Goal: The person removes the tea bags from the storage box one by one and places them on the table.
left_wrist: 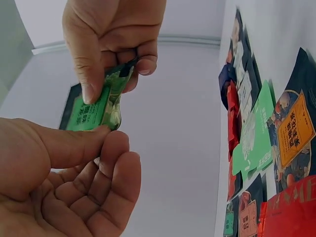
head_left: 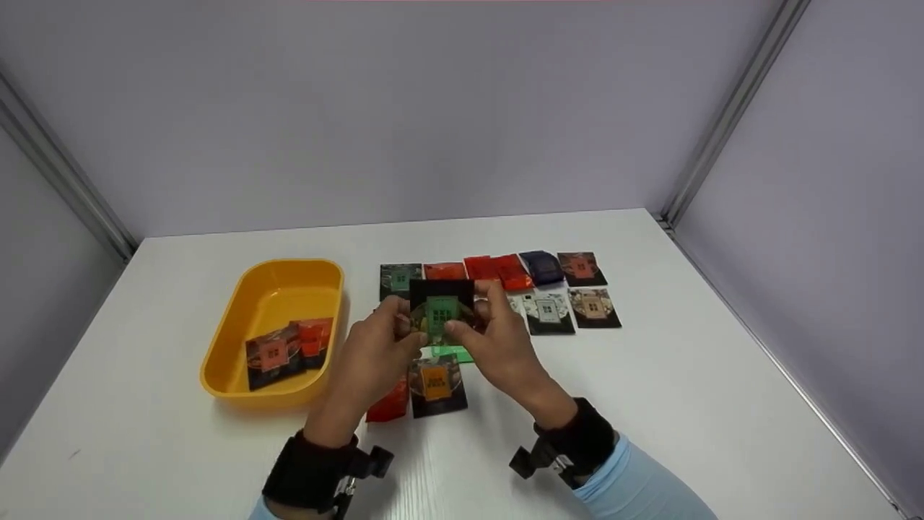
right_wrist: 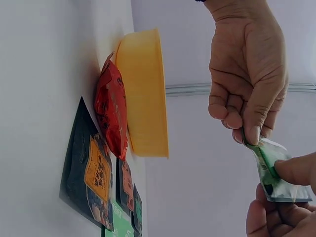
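Note:
Between both hands, raised above the table, is a dark sachet with a green label (head_left: 442,312). My left hand (head_left: 377,352) pinches its left side between thumb and fingers. The other side is pinched by my right hand (head_left: 503,348), its thumb lying across the front. In the left wrist view the sachet (left_wrist: 91,112) bulges, with a clear lower part. Beneath the hands lie a sachet with an orange label (head_left: 437,386), a red sachet (head_left: 390,403) and a green packet (head_left: 453,353), partly hidden.
A yellow tub (head_left: 229,325) stands to the left, holding a dark sachet with a red label (head_left: 274,355) and another red one. Rows of sachets lie behind the hands, among them a dark blue sachet (head_left: 542,268) and a white-labelled sachet (head_left: 549,312). Walls border the table.

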Demonstrator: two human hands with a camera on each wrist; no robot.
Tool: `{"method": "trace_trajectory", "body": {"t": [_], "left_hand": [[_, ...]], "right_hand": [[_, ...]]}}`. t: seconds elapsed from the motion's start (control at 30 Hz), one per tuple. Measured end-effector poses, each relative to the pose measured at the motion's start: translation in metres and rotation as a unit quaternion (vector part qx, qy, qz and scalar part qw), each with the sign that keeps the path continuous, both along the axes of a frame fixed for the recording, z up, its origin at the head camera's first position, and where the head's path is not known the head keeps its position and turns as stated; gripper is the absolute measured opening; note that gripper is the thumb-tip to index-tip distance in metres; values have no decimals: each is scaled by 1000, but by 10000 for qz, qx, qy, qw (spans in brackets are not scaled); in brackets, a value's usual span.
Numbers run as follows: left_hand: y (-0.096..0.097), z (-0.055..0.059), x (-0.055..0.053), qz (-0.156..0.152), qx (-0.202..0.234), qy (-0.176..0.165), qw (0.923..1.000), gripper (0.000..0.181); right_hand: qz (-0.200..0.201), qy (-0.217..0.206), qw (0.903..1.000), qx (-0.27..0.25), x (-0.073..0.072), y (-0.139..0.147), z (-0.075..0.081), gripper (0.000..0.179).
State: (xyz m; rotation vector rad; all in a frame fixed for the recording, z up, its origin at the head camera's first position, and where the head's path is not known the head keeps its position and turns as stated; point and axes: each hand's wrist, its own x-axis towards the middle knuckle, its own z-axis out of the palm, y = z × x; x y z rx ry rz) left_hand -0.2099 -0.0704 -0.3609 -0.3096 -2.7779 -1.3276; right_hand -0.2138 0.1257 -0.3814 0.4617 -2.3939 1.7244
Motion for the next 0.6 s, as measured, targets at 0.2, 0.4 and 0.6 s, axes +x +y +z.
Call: {"method": "trace_trajectory", "body": {"t": [0.2,0.4,0.6], "left_hand": [[0,0,-1,-101,49,-164,9998,40],[0,-1,-2,-197,81,-356,9991,38],[2,-1,-2,-128,216,-483,9985,47]], "right_hand": [[-137,70,9999,56,0,-1,-1,55],[-179,256,9995,112,1,-1,-3,56],[-51,74,10000,-20,1,-2,-4,53]]}}
